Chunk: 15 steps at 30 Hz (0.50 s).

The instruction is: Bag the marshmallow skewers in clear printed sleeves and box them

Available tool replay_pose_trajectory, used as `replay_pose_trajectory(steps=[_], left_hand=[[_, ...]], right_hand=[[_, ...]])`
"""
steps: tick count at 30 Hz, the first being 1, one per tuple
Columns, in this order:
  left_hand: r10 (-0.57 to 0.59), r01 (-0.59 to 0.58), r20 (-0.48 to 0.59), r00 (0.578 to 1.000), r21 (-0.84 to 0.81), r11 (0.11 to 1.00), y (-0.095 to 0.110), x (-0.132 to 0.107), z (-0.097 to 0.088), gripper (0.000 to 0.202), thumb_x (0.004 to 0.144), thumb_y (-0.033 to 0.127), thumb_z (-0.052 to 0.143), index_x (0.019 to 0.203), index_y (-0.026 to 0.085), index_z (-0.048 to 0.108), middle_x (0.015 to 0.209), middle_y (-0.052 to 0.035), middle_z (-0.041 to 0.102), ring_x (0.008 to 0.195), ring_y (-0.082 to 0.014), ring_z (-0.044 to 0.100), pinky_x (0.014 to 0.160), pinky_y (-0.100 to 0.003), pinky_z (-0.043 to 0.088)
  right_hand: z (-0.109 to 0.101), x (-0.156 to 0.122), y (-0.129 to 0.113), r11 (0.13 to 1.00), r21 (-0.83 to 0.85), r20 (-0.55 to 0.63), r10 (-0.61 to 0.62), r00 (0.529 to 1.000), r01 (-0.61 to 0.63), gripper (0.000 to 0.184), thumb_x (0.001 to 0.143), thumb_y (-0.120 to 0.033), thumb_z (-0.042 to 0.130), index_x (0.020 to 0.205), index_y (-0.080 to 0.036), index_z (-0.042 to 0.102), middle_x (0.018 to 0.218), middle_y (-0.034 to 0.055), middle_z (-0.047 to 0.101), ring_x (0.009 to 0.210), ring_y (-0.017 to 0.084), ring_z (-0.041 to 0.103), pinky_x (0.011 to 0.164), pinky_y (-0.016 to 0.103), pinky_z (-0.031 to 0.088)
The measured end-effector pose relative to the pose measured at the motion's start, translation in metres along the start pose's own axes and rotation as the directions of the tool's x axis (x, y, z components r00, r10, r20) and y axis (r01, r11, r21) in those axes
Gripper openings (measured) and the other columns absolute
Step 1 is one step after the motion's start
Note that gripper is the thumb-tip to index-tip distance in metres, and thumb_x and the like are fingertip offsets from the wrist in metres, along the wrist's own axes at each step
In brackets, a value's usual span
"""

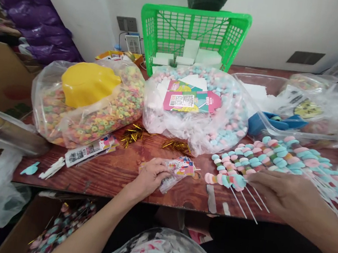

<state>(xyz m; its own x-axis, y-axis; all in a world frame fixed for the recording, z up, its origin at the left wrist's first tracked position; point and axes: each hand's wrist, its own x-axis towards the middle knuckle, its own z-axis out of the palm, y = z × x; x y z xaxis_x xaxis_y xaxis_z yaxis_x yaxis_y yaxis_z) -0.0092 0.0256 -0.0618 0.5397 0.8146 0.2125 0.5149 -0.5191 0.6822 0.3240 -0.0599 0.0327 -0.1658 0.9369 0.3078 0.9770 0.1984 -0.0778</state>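
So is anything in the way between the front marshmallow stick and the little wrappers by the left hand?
Nothing that I can see: just tabletop between the front marshmallow stick, at the right hand, and the wrappers. The gold tinsel lies farther back, out of that path.

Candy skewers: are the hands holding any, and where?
The right hand seems to hold one candy skewer at its right end, grip partly hidden; left hand touches packets.

Left hand (153,174) palm-down, right hand (282,193) angled leftward
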Motion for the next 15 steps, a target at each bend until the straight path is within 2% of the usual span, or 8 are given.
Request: replay_pose_trajectory(steps=[2,5,9,15], left_hand=[[-0.045,0.045,-0.010,0.999,-0.030,0.999,0.001,0.001,0.000,0.012,0.082,0.019,0.063,0.076,0.020,0.074,0.079,-0.0027,0.065,0.078,-0.0147,0.060,0.072,-0.027,0.046],[-0.096,0.094,-0.034,0.995,-0.056,0.994,0.002,0.002,0.001,0.013,0.081,0.021,0.065,0.069,0.018,0.071,0.073,-0.0012,0.062,0.072,-0.0133,0.058,0.068,-0.025,0.043],[-0.146,0.143,-0.035,0.989,-0.085,0.986,0.002,0.002,0.002,0.013,0.079,0.023,0.067,0.067,0.018,0.068,0.072,-0.0005,0.060,0.072,-0.0132,0.056,0.067,-0.024,0.041],[-0.152,0.150,-0.017,0.988,-0.078,0.986,-0.001,0.004,0.002,0.014,0.079,0.026,0.067,0.068,0.017,0.067,0.071,-0.0001,0.059,0.070,-0.0123,0.054,0.065,-0.024,0.039]], right_hand=[[0.008,-0.008,-0.003,0.968,0.250,-0.040,-0.001,0.999,0.011,0.018,0.087,-0.029,0.053,0.084,-0.027,0.070,0.082,0.0033,0.074,0.071,0.018,0.069,0.064,0.027,0.050],[0.026,-0.015,-0.021,0.896,0.437,-0.073,0.117,0.990,-0.073,0.019,0.087,-0.031,0.053,0.086,-0.024,0.071,0.081,0.0047,0.074,0.072,0.020,0.069,0.064,0.030,0.052],[0.046,-0.022,-0.040,0.832,0.546,-0.106,0.184,0.977,-0.098,0.014,0.085,-0.029,0.057,0.085,-0.024,0.070,0.078,0.0015,0.073,0.071,0.018,0.069,0.065,0.027,0.053],[0.060,-0.040,-0.041,0.776,0.614,-0.077,0.244,0.967,-0.147,0.012,0.085,-0.027,0.059,0.089,-0.024,0.070,0.081,0.0012,0.074,0.072,0.017,0.069,0.065,0.025,0.054]])
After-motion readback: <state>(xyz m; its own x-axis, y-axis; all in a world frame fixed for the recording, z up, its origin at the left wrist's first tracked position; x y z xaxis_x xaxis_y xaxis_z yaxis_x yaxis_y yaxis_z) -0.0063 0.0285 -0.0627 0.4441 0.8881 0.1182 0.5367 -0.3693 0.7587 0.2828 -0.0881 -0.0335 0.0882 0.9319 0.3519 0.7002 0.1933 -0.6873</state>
